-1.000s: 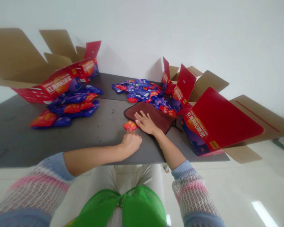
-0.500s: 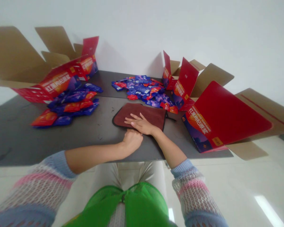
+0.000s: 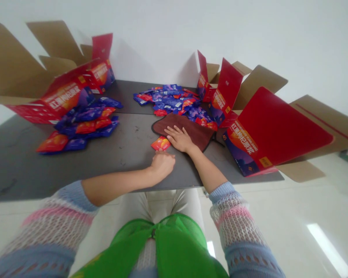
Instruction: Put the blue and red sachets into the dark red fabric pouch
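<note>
The left hand (image 3: 163, 164), fingers curled, pinches the near edge of a red sachet (image 3: 161, 143) — toward the tabletop's (image 3: 133, 156) front edge, centre. The right hand (image 3: 179, 139) lies flat, fingers spread, on a brown cloth (image 3: 191, 129) beside it. Mixed sachets (image 3: 174, 102) are heaped farther back; open boxes (image 3: 240, 143) line the right side.

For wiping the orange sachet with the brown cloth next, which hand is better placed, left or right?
Probably the right hand: it lies flat on the brown cloth, just beside the orange sachet. The left hand is closed at the sachet's near edge, not on the cloth.
</note>
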`<state>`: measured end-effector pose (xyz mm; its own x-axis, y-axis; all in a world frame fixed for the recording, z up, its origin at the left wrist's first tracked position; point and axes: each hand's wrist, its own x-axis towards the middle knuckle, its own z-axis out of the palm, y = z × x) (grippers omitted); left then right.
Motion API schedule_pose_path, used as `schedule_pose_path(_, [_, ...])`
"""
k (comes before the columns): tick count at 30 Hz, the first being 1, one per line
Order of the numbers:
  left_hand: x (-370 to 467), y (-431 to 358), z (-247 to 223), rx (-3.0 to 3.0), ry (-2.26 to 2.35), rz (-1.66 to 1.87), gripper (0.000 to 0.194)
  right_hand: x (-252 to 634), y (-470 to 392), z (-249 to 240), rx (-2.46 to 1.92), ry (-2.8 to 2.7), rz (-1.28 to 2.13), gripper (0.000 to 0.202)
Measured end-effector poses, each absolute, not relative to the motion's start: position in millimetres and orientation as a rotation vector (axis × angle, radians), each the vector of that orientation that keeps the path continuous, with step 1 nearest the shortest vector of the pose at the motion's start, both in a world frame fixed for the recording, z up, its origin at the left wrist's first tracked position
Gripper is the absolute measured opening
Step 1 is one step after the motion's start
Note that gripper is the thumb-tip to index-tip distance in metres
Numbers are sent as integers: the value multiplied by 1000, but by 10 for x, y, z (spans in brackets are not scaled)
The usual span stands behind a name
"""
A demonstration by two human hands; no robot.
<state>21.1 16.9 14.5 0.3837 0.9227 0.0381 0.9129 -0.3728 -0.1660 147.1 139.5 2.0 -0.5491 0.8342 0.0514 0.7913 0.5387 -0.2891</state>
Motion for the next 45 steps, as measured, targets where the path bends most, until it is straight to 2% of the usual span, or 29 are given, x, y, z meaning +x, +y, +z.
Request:
schedule_pose_path(4, [216, 173, 163, -2498, -1639, 81, 46, 1387, 1304, 49, -1280, -2585, 379, 61])
schedule_pose_path(10, [203, 150, 225, -2580, -1612, 169, 31, 1173, 1162, 168, -919, -2716, 606, 52])
schedule_pose_path(12, [196, 158, 230, -2581, -1620, 159, 32, 1146, 1151, 214, -850, -2738, 735, 49])
schedule_pose_path(15, [192, 174, 221, -2610, -1633, 156, 37, 1166, 1140, 280, -829, -2720, 869, 44])
schedule_pose_path(24, [192, 172, 177, -2671, -1575, 70, 34, 1456, 1173, 399, -985, -2467, 1202, 39])
schedule_pose_path(27, [190, 180, 152, -2632, -1602, 55, 35, 1563, 1164, 355, -1067, -2382, 1102, 39])
schedule_pose_path(33, [180, 209, 120, -2607, -1613, -23, 33, 1583, 1113, 310, -1313, -2355, 484, 44])
schedule_pose_path(35, [181, 214, 130, -2603, -1629, -23, 34, 1566, 1127, 294, -1367, -2329, 382, 47])
schedule_pose_path(41, [189, 213, 159, -2593, -1633, -12, 37, 1547, 1209, 183, -1443, -2430, 491, 55])
schedule_pose_path(45, [188, 213, 144, -2592, -1637, -10, 37, 1554, 1196, 173, -1331, -2585, 541, 60])
